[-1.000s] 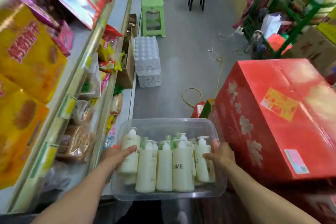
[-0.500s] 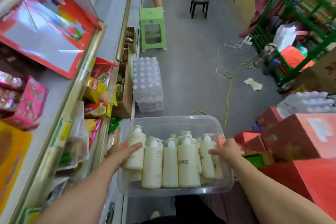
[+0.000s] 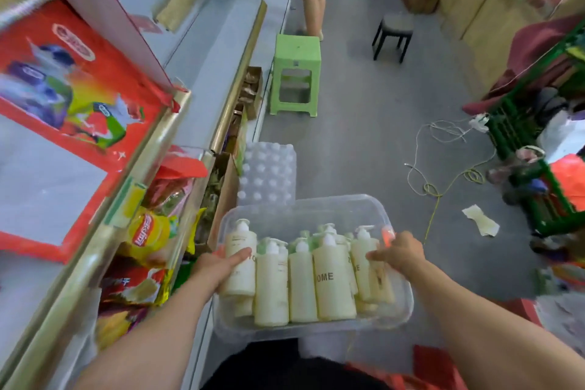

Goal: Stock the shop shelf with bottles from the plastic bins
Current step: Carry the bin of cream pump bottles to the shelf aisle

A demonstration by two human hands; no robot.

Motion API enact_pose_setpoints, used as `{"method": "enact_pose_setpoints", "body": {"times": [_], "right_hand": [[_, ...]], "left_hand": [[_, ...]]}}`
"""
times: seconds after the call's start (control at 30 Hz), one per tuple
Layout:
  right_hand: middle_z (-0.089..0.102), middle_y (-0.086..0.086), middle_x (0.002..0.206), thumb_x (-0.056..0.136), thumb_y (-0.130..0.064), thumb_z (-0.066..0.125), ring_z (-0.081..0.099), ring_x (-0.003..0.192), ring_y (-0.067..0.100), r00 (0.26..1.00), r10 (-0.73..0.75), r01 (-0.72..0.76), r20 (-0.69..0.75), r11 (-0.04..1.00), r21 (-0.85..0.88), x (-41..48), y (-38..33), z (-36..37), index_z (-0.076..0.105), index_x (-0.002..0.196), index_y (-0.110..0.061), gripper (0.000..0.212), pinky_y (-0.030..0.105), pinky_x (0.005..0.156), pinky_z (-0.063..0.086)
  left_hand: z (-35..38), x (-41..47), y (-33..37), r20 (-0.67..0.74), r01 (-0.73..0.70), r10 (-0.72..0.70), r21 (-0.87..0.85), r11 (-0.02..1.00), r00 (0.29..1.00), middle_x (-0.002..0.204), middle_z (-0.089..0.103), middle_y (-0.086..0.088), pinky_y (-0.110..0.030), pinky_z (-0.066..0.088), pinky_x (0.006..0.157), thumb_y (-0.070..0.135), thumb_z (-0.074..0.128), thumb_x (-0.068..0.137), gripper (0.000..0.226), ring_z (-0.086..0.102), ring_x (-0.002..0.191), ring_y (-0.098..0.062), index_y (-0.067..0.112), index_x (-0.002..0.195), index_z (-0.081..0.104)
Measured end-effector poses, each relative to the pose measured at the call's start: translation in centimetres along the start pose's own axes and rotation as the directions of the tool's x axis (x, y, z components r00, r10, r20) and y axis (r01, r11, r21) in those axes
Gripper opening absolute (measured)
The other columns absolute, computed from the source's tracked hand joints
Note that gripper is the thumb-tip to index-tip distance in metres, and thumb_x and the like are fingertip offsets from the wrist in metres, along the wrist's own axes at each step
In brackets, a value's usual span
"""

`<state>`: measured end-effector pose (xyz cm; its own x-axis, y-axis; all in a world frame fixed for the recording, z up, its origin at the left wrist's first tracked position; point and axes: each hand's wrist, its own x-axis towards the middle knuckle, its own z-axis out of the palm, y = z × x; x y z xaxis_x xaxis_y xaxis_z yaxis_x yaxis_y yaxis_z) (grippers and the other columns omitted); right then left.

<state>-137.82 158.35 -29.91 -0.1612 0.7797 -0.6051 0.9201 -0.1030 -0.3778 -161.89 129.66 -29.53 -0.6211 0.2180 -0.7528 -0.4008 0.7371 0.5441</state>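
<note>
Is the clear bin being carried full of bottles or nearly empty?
Mostly full: cream pump bottles stand upright, packed across the near half of the clear bin; the far strip is bare.

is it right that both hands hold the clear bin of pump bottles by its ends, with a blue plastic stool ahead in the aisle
Not quite: the head view shows the plastic stool is green, not blue. The rest stands: left hand and right hand hold the clear bin of pump bottles by its ends.

One wide-angle head-worn view looks forward and steeply down an aisle, close over the clear bin [image 3: 316, 331] held at waist height. Shop shelves [image 3: 177, 142] run along its left edge, tilted by the lens. The grey floor [image 3: 364, 142] stretches ahead to a green stool [image 3: 296, 73].
</note>
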Motion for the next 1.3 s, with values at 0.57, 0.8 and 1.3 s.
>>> {"method": "enact_pose_setpoints", "body": {"times": [0.57, 0.8, 1.3], "right_hand": [[0.06, 0.01, 0.112, 0.062, -0.039, 0.093, 0.058, 0.108, 0.03, 0.923, -0.32, 0.379, 0.216, 0.855, -0.354, 22.2, -33.9, -0.5, 0.054, 0.121, -0.006, 0.078, 0.032, 0.084, 0.046], [0.061, 0.011, 0.117, 0.064, -0.036, 0.093, 0.056, 0.105, 0.027, 0.784, -0.398, 0.612, 0.476, 0.626, -0.484, 30.1, -45.3, 4.4, 0.052, 0.119, -0.006, 0.075, 0.029, 0.078, 0.04], [0.056, 0.017, 0.121, 0.068, -0.032, 0.091, 0.053, 0.115, 0.032, 0.528, -0.465, 0.849, 0.711, 0.255, -0.463, 39.2, -57.1, 13.3, 0.048, 0.123, 0.0, 0.076, 0.032, 0.083, 0.04]], "left_hand": [[0.0, 15.0, 12.4, -0.246, 0.133, -0.267, -0.453, 0.882, 0.932, 0.092, 0.072, -0.006, -0.032, 0.052, 0.076, 0.047, 0.087, 0.065, 0.048, 0.067, 0.081, -0.023, 0.018, 0.098, 0.067], [4.7, 16.6, 15.9, -0.309, 0.223, -0.479, -0.599, 0.769, 0.821, 0.079, 0.068, -0.001, -0.03, 0.045, 0.061, 0.055, 0.078, 0.073, 0.038, 0.064, 0.073, -0.021, 0.022, 0.087, 0.064], [10.9, 25.0, 20.4, -0.279, 0.246, -0.76, -0.833, 0.496, 0.587, 0.075, 0.073, -0.007, -0.037, 0.057, 0.067, 0.06, 0.081, 0.066, 0.052, 0.069, 0.069, -0.023, 0.011, 0.078, 0.068]]}}
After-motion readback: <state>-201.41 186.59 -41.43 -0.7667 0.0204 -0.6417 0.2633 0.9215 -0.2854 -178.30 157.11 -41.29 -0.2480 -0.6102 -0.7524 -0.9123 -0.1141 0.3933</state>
